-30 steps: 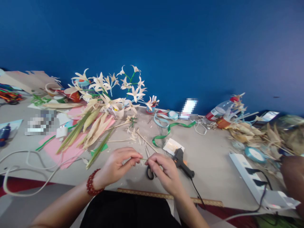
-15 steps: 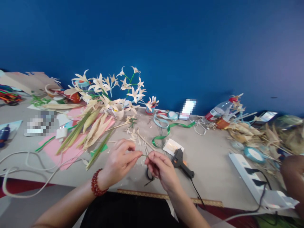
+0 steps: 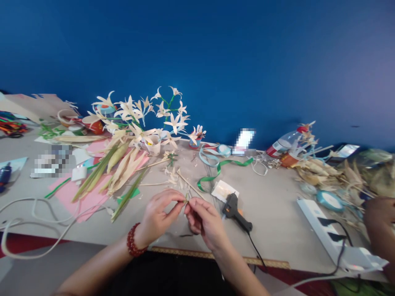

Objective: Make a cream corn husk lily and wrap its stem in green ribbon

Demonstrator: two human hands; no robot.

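My left hand (image 3: 160,214), with a red bead bracelet (image 3: 132,246) at the wrist, and my right hand (image 3: 206,220) meet over the near middle of the table. Both pinch one small pale piece with a thin stem (image 3: 187,201) between thumb and fingertips. A black hot glue gun (image 3: 236,209) lies just right of my right hand. Cream paper flowers on green stems (image 3: 148,115) stand at the back, with long leaf-like strips (image 3: 120,166) on pink paper (image 3: 77,191) to the left.
A wooden ruler (image 3: 216,255) lies along the near edge. A green ribbon (image 3: 222,166), a white power strip (image 3: 324,230) and white cables (image 3: 37,213) lie on the grey table (image 3: 277,205). Dried husks (image 3: 327,172) pile at right, where another person's hand (image 3: 381,224) shows.
Both hands have lifted slightly and drawn closer together, fingertips now meeting on the small piece. The scissors seen below my right hand earlier are now mostly hidden behind it.
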